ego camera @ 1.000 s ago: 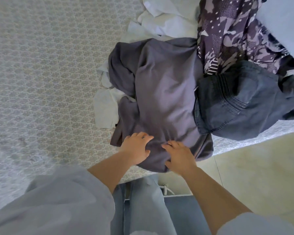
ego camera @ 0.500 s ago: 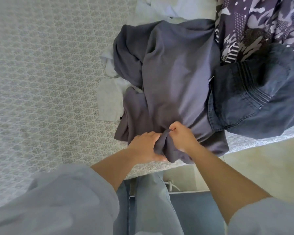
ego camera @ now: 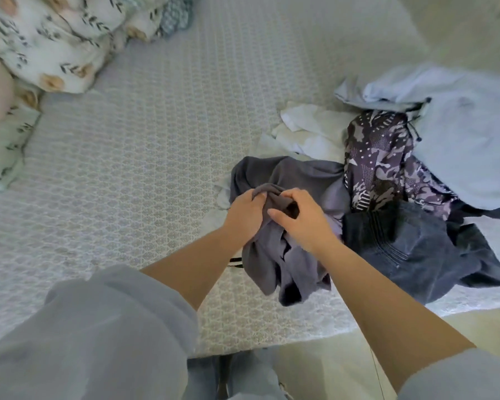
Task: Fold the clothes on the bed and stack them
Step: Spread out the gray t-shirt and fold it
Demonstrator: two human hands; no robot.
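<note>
A grey-purple shirt (ego camera: 283,264) is bunched up and lifted off the bed's near edge. My left hand (ego camera: 244,213) grips its gathered fabric from the left, and my right hand (ego camera: 300,217) pinches the same bunch from the right. The shirt's lower part hangs below my hands; its far part still lies on the pile. Beside it on the right lie dark denim shorts (ego camera: 410,249), a purple patterned garment (ego camera: 378,160), a white garment (ego camera: 309,131) and a pale blue shirt (ego camera: 459,131).
The bed (ego camera: 145,157) has a grey patterned cover that stretches wide to the left. Floral bedding (ego camera: 49,44) is heaped at the far left corner. Pale floor (ego camera: 324,362) shows below the bed's near edge.
Both hands went from lying flat on the shirt's hem to gripping it and lifting the bunched fabric. The view has pulled back and tilted up, showing more of the bed.
</note>
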